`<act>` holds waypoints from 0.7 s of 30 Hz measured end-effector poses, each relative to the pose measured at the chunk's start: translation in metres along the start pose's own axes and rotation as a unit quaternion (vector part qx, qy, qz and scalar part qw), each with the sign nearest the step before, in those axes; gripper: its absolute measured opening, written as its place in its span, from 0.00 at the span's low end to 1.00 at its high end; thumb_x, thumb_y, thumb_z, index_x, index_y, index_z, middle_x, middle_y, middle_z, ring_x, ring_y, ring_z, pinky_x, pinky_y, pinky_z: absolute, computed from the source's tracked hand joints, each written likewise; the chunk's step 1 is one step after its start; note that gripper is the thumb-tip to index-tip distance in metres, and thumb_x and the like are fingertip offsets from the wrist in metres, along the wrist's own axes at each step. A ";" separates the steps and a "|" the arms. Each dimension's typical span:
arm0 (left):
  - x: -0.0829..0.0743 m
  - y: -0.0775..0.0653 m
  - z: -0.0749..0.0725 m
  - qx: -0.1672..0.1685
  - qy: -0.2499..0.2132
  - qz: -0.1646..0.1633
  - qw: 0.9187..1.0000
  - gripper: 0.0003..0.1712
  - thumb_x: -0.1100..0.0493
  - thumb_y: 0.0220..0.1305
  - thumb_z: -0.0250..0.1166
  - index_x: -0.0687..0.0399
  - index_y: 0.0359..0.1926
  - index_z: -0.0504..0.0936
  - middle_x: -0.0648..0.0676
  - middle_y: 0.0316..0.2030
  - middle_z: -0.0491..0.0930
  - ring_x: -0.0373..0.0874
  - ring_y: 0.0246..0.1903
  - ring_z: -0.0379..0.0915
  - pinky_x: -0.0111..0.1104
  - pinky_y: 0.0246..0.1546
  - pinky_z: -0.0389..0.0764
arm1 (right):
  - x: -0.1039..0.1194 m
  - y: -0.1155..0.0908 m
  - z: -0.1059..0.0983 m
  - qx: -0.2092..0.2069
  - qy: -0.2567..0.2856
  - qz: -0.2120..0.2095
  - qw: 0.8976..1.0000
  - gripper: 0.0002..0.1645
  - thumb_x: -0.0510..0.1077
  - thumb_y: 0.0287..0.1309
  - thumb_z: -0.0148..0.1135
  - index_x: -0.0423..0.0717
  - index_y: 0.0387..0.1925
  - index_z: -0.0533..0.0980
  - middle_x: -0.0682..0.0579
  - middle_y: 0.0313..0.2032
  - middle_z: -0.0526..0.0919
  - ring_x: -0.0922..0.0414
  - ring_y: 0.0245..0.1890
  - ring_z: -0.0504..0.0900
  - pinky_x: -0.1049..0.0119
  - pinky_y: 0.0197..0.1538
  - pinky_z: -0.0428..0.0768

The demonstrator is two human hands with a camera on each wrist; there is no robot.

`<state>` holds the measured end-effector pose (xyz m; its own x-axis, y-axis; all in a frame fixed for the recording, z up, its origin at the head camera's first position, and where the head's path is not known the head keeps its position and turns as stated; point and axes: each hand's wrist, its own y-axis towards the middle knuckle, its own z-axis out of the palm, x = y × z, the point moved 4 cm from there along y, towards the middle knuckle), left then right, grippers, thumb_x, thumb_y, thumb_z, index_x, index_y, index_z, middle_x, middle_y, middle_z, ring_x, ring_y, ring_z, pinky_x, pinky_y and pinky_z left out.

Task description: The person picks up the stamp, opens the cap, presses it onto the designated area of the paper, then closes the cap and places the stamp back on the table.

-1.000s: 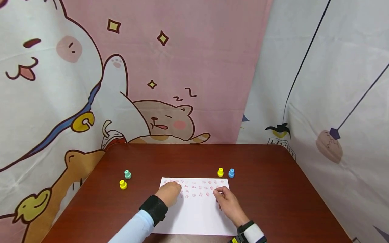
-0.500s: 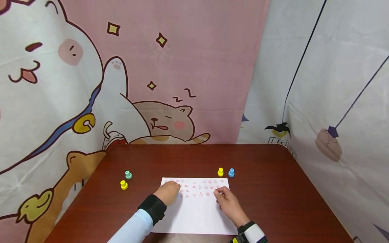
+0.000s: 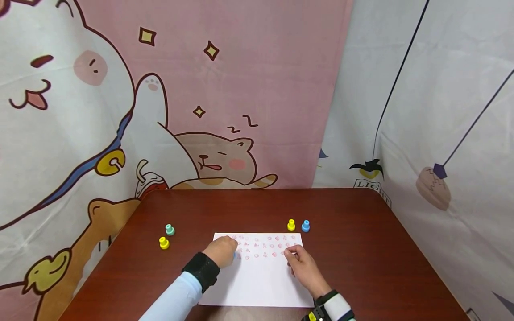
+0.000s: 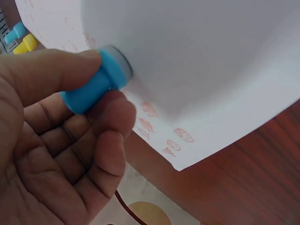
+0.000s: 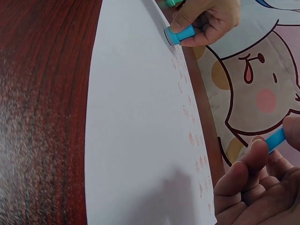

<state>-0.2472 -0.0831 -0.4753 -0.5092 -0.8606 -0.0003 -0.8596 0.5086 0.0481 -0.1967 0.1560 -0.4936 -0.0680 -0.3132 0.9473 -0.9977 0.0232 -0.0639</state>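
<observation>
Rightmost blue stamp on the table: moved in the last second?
No. In the head view, the blue stamp keeps its place against the back edge of the table.

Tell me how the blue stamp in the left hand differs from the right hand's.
Up close, the left stamp shows its grey end; the right stamp shows only blue. From the head view, the left stamp peeks out beside the left hand; the right stamp is hidden by the right hand. Both are blue.
</observation>
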 end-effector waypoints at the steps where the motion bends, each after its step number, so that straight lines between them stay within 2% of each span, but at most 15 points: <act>1: 0.001 0.001 -0.001 0.003 -0.010 -0.003 1.000 0.03 0.65 0.55 0.69 0.61 0.31 0.83 0.56 0.27 0.81 0.49 0.32 0.79 0.40 0.39 0.81 | 0.000 0.000 0.000 -0.001 -0.001 0.001 1.000 0.15 0.46 0.71 0.57 0.36 0.46 0.75 0.49 0.26 0.73 0.53 0.23 0.72 0.66 0.25 0.70; 4: 0.007 0.005 -0.010 0.011 -0.049 -0.020 0.999 0.03 0.66 0.53 0.71 0.59 0.29 0.83 0.53 0.25 0.79 0.44 0.26 0.74 0.37 0.32 0.79 | 0.002 0.002 -0.002 0.000 -0.006 0.004 1.000 0.15 0.46 0.71 0.56 0.36 0.47 0.74 0.49 0.26 0.73 0.54 0.23 0.72 0.65 0.26 0.70; 7: 0.012 0.010 -0.022 0.006 -0.091 -0.034 0.995 0.05 0.65 0.54 0.73 0.58 0.32 0.83 0.50 0.26 0.79 0.41 0.26 0.70 0.36 0.32 0.78 | 0.004 0.004 -0.004 0.000 -0.010 0.005 1.000 0.17 0.47 0.71 0.56 0.36 0.49 0.73 0.49 0.27 0.73 0.54 0.23 0.72 0.65 0.27 0.70; 11: 0.011 0.012 -0.034 -0.026 -0.124 -0.019 0.992 0.09 0.64 0.56 0.74 0.59 0.38 0.83 0.51 0.31 0.81 0.43 0.30 0.74 0.36 0.39 0.82 | 0.004 0.005 -0.005 -0.004 -0.010 0.009 1.000 0.18 0.48 0.72 0.55 0.36 0.50 0.73 0.49 0.28 0.74 0.53 0.24 0.73 0.65 0.27 0.70; 15: 0.005 0.009 -0.034 -0.047 -0.164 0.001 0.985 0.10 0.63 0.58 0.73 0.59 0.40 0.83 0.52 0.34 0.82 0.44 0.34 0.78 0.37 0.41 0.83 | 0.002 0.004 -0.003 -0.001 -0.005 0.016 1.000 0.19 0.48 0.72 0.55 0.36 0.51 0.72 0.49 0.28 0.75 0.53 0.24 0.73 0.65 0.27 0.70; 21: -0.006 0.005 -0.035 -0.070 -0.239 -0.002 0.968 0.11 0.61 0.61 0.71 0.59 0.44 0.83 0.51 0.38 0.83 0.44 0.37 0.79 0.38 0.41 0.83 | 0.005 0.003 0.001 0.009 -0.001 0.009 1.000 0.22 0.51 0.72 0.55 0.35 0.52 0.71 0.49 0.29 0.75 0.53 0.24 0.73 0.65 0.28 0.69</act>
<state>-0.2470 -0.0768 -0.4398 -0.4961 -0.7355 -0.4615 -0.8644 0.4685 0.1825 -0.1995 0.1540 -0.4897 -0.0866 -0.3156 0.9449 -0.9961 0.0124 -0.0872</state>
